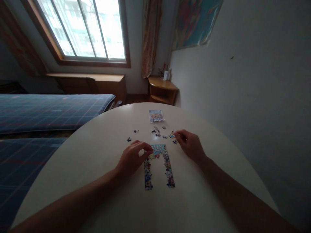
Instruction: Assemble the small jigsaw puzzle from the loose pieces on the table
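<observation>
A partly joined jigsaw puzzle (170, 171) lies on the table, with a top band and two side strips around a bare middle. My left hand (133, 156) rests over its upper left corner, thumb and forefinger brought together at the top band. Whatever those fingertips hold, if anything, is hidden. To the right, my right hand (191, 144) is closed in a pinch at a small puzzle piece (171, 135) among the loose ones. Another loose piece (174, 142) lies just below its fingertips. Several more loose pieces (157, 132) are scattered beyond the puzzle.
The round white table (102, 168) carries a small printed picture sheet (156, 116) behind the pieces. Two loose pieces lie apart at the left, one dark piece (129, 139) nearer me. A plaid mattress (53, 111) is left of the table; a white wall (255, 97) rises at the right.
</observation>
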Demonstrator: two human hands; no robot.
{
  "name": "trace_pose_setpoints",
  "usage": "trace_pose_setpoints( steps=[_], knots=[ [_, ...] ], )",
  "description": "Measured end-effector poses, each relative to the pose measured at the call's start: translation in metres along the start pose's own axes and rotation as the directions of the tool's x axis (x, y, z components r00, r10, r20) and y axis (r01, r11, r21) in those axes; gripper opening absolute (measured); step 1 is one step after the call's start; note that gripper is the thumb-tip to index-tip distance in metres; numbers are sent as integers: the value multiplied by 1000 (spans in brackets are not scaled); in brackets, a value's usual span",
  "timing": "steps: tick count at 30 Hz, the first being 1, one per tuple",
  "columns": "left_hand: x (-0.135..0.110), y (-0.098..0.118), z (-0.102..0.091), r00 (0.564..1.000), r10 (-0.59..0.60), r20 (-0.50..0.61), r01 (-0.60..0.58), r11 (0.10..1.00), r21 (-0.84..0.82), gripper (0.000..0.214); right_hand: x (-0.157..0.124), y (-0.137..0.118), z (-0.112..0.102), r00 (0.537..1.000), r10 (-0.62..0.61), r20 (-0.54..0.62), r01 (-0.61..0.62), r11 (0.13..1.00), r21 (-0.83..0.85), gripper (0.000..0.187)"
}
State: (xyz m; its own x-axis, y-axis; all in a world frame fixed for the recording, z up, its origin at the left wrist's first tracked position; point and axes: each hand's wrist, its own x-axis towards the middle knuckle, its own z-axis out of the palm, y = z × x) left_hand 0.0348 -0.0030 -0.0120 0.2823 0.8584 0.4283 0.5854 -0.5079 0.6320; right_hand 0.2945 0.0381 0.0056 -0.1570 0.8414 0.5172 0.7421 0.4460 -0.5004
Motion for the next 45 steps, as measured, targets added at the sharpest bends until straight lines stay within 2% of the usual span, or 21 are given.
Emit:
trace_pose_setpoints(
  steps=[2, 4, 6, 8, 12, 16, 19, 23, 25, 32, 45],
  knots=[
    [0, 4, 1, 1000, -9, -17, 8, 999, -34, 6, -8, -22, 4, 980, -193, 41, 192, 981, 21, 23],
    [0, 9, 0, 998, -30, -49, 27, 998, -63, 7, -17, -41, 7, 922, -373, 104, 373, 928, 14, 18],
    [0, 14, -1, 995, -60, -75, 53, 994, -100, 8, -23, -54, 8, 877, -459, 141, 465, 885, -13, 22],
    [0, 19, -3, 992, -99, -84, 87, 986, -139, 8, -26, -60, 7, 856, -498, 138, 506, 862, -29, 20],
    [1, 25, -4, 985, -151, -83, 132, 971, -200, 7, -25, -59, 4, 844, -529, 89, 533, 846, -30, 11],
    [0, 23, -2, 990, -135, -31, 126, 971, -202, 5, -23, -57, 3, 833, -549, 66, 552, 833, -29, 7],
    [-1, 18, -1, 997, -74, -10, 72, 989, -126, 8, -22, -52, 4, 840, -533, 101, 537, 844, -13, 8],
    [-5, 10, 1, 994, 93, 55, -93, 996, 2, 27, -22, -42, 5, 865, -468, 179, 474, 881, 10, 10],
    [-6, 7, 1, 985, 134, 105, -140, 988, 58, 34, -21, -38, 6, 866, -450, 216, 456, 890, 25, 10],
    [-8, 5, 2, 959, 167, 230, -195, 975, 109, 34, -22, -38, 7, 848, -443, 291, 442, 894, 73, 9],
    [-7, 3, 4, 960, 152, 233, -180, 978, 104, 29, -24, -36, 11, 829, -439, 348, 434, 896, 97, 9]
  ],
)
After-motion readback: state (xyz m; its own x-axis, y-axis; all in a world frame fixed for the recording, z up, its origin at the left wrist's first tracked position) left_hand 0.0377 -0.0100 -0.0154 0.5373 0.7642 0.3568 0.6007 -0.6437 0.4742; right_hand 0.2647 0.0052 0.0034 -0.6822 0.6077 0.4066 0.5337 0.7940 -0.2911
